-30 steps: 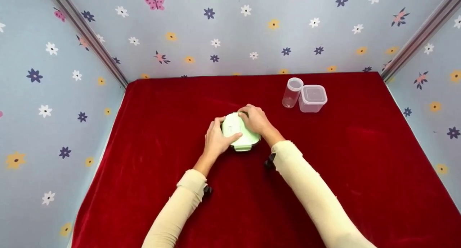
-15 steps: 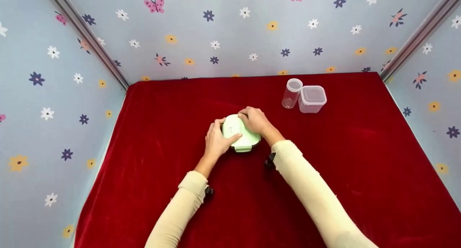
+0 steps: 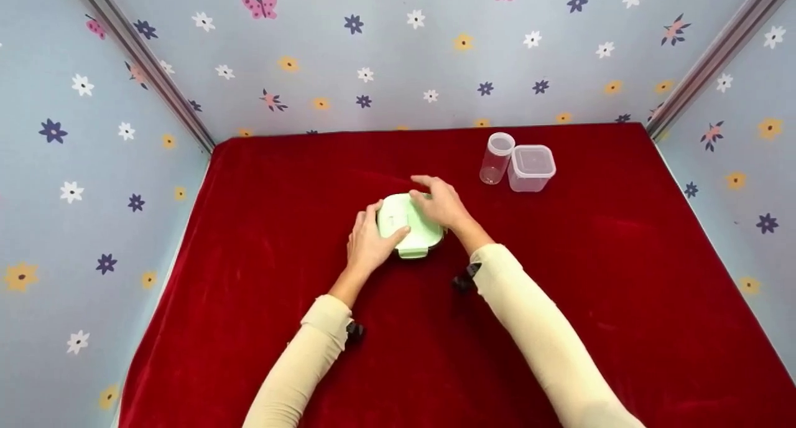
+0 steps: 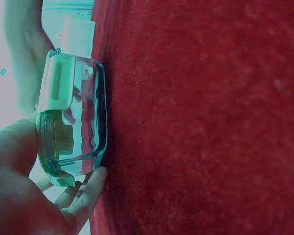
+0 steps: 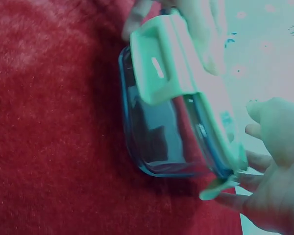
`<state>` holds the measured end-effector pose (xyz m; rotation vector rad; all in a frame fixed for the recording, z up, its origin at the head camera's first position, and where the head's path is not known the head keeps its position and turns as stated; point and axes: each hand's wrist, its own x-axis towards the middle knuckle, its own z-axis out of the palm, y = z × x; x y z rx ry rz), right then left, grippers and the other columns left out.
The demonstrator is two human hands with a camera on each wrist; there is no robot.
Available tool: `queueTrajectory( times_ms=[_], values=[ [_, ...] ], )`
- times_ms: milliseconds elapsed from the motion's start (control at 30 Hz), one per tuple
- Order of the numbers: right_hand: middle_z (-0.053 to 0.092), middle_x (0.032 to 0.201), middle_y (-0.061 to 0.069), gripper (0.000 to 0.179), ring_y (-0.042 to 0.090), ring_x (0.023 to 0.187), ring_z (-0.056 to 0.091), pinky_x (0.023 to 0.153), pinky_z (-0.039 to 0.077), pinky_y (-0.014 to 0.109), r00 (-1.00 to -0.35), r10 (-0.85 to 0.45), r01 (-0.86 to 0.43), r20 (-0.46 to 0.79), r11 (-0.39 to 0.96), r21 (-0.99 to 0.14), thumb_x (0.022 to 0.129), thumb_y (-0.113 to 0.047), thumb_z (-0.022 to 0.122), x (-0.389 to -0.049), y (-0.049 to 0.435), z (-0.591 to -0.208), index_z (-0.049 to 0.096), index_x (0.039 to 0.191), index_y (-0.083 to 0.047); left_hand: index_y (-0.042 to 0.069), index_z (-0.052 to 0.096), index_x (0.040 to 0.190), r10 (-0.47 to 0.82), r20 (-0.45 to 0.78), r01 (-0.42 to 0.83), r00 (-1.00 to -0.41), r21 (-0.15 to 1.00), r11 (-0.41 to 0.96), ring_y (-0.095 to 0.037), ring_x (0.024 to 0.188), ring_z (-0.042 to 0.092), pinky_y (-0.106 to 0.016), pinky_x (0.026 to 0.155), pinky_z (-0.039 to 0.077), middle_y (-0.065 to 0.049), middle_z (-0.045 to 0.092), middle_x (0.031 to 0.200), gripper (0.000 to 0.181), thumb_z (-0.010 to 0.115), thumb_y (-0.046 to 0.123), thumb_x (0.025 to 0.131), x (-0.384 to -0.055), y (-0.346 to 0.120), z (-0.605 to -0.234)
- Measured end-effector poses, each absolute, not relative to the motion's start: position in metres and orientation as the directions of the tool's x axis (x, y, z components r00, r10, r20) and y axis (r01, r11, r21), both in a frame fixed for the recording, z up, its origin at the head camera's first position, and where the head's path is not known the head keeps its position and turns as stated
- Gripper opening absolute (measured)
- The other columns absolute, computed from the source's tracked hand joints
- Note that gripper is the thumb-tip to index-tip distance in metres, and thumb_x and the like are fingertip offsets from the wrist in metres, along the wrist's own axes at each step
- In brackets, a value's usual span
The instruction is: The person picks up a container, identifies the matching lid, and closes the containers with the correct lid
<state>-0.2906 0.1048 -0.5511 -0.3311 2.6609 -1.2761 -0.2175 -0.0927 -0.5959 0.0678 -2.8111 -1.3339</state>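
Observation:
A glass food container [image 4: 83, 127] with a light green lid [image 3: 404, 219] sits on the red cloth. My left hand [image 3: 369, 241] grips its left side, thumb on top of the lid and fingers down the wall. In the head view the lid's front latch [image 3: 413, 253] lies down against the side. My right hand [image 3: 443, 204] hovers over the lid's far right part, fingers spread and loosely bent, holding nothing. In the right wrist view, a side latch [image 5: 218, 188] sticks outward close to the fingertips of the right hand [image 5: 279, 171]; whether they touch it is hard to tell.
A clear round jar [image 3: 495, 160] with a white lid stands at the back right, beside a square translucent box [image 3: 532, 168]. Red cloth [image 3: 280, 185] covers the table. Flower-patterned walls [image 3: 398, 55] enclose the back and both sides.
My right hand's fingers have loosened and lifted from the lid's far edge. The left hand keeps its grip on the container. The head view has shifted slightly.

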Motion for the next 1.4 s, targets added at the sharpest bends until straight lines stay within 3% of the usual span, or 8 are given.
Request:
queueTrajectory(
  times_ms=[67, 233, 367, 567, 633, 833, 1067, 1400],
  values=[
    [0.060, 0.166, 0.021, 0.051, 0.038, 0.160, 0.053, 0.134, 0.044, 0.055, -0.968, -0.245, -0.112, -0.049, 0.601, -0.791, 0.116, -0.029, 0.063, -0.293, 0.111, -0.553, 0.060, 0.163, -0.011, 0.017, 0.046, 0.171, -0.040, -0.009, -0.032, -0.999, 0.793, 0.609, -0.044, 0.131, 0.067, -0.064, 0.111, 0.055, -0.020, 0.061, 0.157, 0.092, 0.084, 0.056, 0.096, -0.214, -0.095, -0.587],
    [0.070, 0.154, 0.016, 0.047, 0.033, 0.145, 0.066, 0.125, 0.053, 0.050, -0.981, -0.191, -0.139, 0.027, 0.605, -0.784, 0.111, -0.036, 0.069, -0.327, 0.140, -0.611, 0.068, 0.156, -0.020, 0.013, 0.043, 0.173, -0.026, -0.014, -0.026, -1.000, 0.848, 0.529, -0.041, 0.129, 0.073, -0.057, 0.112, 0.060, -0.021, 0.064, 0.158, 0.082, 0.079, 0.041, 0.105, -0.213, -0.107, -0.581],
    [0.074, 0.151, 0.014, 0.046, 0.030, 0.137, 0.073, 0.118, 0.060, 0.045, -0.983, -0.179, -0.144, 0.049, 0.571, -0.808, 0.110, -0.037, 0.072, -0.333, 0.160, -0.633, 0.070, 0.153, -0.021, 0.016, 0.048, 0.170, -0.055, -0.001, -0.025, -0.998, 0.900, 0.436, -0.032, 0.117, 0.080, -0.045, 0.103, 0.067, -0.015, 0.074, 0.149, 0.076, 0.078, 0.043, 0.105, -0.227, -0.125, -0.598],
    [0.074, 0.147, 0.023, 0.046, 0.035, 0.131, 0.078, 0.112, 0.064, 0.042, -0.990, -0.141, -0.097, 0.031, 0.488, -0.868, 0.110, -0.031, 0.071, -0.297, 0.159, -0.600, 0.070, 0.151, -0.011, 0.010, 0.053, 0.167, -0.095, -0.040, -0.073, -0.995, 0.925, 0.374, -0.038, 0.118, 0.079, -0.032, 0.079, 0.069, -0.022, 0.073, 0.148, 0.065, 0.074, 0.030, 0.109, -0.218, -0.127, -0.576],
    [0.072, 0.148, 0.028, 0.048, 0.041, 0.132, 0.077, 0.115, 0.063, 0.049, -0.991, -0.131, -0.076, 0.016, 0.467, -0.881, 0.111, -0.028, 0.070, -0.279, 0.154, -0.580, 0.068, 0.153, -0.006, 0.009, 0.055, 0.165, -0.100, -0.056, -0.087, -0.993, 0.938, 0.334, -0.038, 0.119, 0.079, -0.028, 0.074, 0.068, -0.022, 0.073, 0.149, 0.063, 0.076, 0.026, 0.108, -0.218, -0.125, -0.575],
    [0.068, 0.154, 0.029, 0.056, 0.045, 0.131, 0.075, 0.107, 0.067, 0.050, -0.997, -0.057, 0.019, -0.052, 0.468, -0.883, 0.110, -0.025, 0.068, -0.250, 0.144, -0.565, 0.059, 0.163, -0.007, 0.007, 0.061, 0.160, -0.104, -0.106, -0.127, -0.989, 0.968, 0.214, -0.040, 0.126, 0.077, -0.035, 0.082, 0.072, -0.023, 0.072, 0.151, 0.059, 0.078, 0.018, 0.104, -0.216, -0.120, -0.580],
    [0.067, 0.153, 0.026, 0.061, 0.037, 0.120, 0.077, 0.069, 0.069, 0.030, -0.991, -0.051, 0.091, -0.121, 0.397, -0.913, 0.109, -0.023, 0.071, -0.235, 0.136, -0.575, 0.055, 0.166, -0.008, 0.010, 0.069, 0.151, -0.079, -0.134, -0.144, -0.988, 0.981, 0.130, -0.028, 0.120, 0.078, -0.033, 0.083, 0.071, -0.019, 0.072, 0.150, 0.050, 0.078, 0.018, 0.103, -0.217, -0.118, -0.594],
    [0.072, 0.140, 0.027, 0.062, 0.023, 0.097, 0.075, 0.067, 0.070, 0.031, -0.994, -0.060, 0.066, -0.095, 0.372, -0.926, 0.107, -0.017, 0.075, -0.231, 0.129, -0.580, 0.055, 0.165, -0.009, 0.011, 0.070, 0.151, -0.089, -0.184, -0.188, -0.979, 0.981, 0.042, -0.024, 0.108, 0.077, -0.027, 0.077, 0.068, -0.022, 0.069, 0.151, 0.055, 0.075, -0.001, 0.097, -0.210, -0.108, -0.585]
  ],
)
